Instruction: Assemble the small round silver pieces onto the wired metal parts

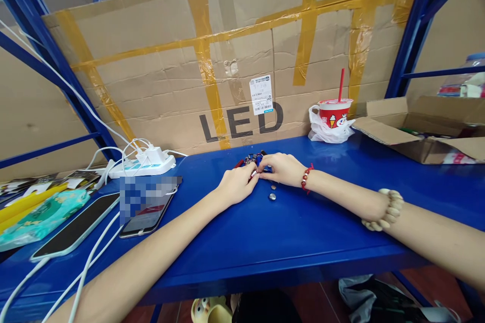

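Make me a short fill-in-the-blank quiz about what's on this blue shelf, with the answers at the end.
1. Both hands, the left hand and the right hand, meet at a small cluster of parts on the ____ shelf.
2. The red cup has a ____ straw.
3. The letters printed on the cardboard read ____.

Answers: blue; red; LED

left hand (pixel 237 185) palm down, fingers curled | right hand (pixel 282 168) fingers pinched | fingertips meeting

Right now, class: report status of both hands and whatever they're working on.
Left hand and right hand both pinching small parts on blue shelf. Two button cells loose beside them. Phones left, clear of hands.
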The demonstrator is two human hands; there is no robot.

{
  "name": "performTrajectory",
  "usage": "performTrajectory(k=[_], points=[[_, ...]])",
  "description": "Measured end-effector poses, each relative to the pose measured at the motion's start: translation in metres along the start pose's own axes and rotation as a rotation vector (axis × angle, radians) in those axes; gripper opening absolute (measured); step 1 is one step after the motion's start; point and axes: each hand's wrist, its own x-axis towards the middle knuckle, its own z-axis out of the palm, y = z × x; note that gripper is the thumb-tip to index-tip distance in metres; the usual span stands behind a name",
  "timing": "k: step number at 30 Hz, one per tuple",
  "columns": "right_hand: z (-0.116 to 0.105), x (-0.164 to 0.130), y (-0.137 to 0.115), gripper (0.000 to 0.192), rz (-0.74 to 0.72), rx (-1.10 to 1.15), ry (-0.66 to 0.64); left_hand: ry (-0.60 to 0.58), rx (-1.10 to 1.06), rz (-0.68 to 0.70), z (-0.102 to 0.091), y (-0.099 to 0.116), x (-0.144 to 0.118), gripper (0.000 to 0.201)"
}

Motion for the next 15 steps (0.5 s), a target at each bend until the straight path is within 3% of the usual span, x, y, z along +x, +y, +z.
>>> performTrajectory(k=[15], points=[[0.0018, 0.0001, 0.0011, 0.017, -0.014, -0.018, -0.002, -0.019, 0.012, -0.023, -0.0020, 0.0024, 0.0000, 0.024]])
